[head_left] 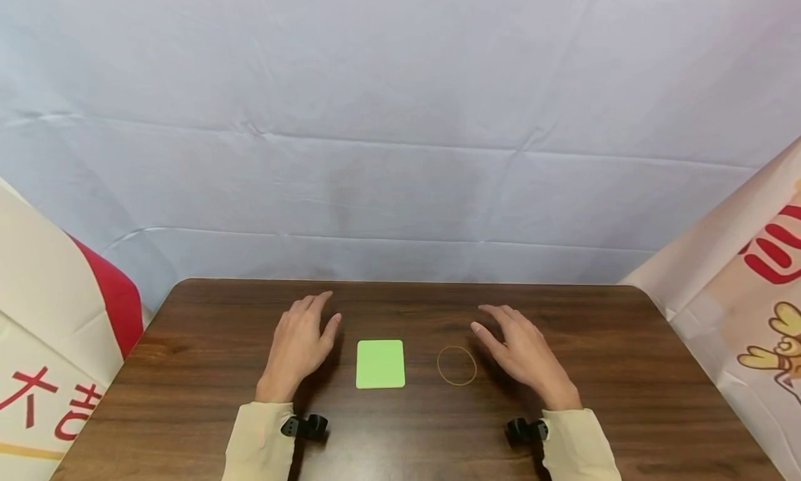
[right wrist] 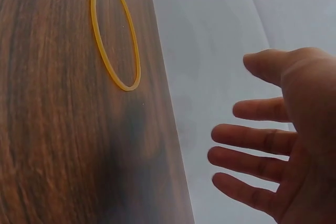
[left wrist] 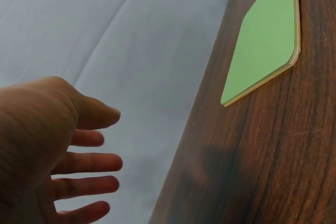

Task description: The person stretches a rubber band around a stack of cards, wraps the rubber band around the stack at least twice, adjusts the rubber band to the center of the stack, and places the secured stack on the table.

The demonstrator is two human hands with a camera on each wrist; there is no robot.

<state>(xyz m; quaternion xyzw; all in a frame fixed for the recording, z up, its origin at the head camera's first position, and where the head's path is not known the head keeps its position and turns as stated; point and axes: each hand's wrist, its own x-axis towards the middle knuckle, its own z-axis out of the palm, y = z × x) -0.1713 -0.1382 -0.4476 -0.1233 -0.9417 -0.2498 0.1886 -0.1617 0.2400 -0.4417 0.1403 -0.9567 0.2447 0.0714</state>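
Observation:
A green pad of square notes [head_left: 379, 363] [left wrist: 265, 35] lies flat on the dark wooden table [head_left: 188, 370]. A tan rubber band [head_left: 457, 365] [right wrist: 114, 31] lies in a loop just right of it. My left hand [head_left: 300, 342] [left wrist: 63, 150] hovers left of the pad, fingers spread and relaxed, holding nothing. My right hand [head_left: 519, 345] [right wrist: 273, 140] hovers right of the rubber band, fingers also spread and empty. Neither hand touches the pad or the band.
A pale blue cloth backdrop [head_left: 400, 154] hangs behind the table. Printed banners stand at the left [head_left: 50, 342] and the right [head_left: 751, 307] sides. A black wrist camera mount [head_left: 304, 425] sits on each cream sleeve.

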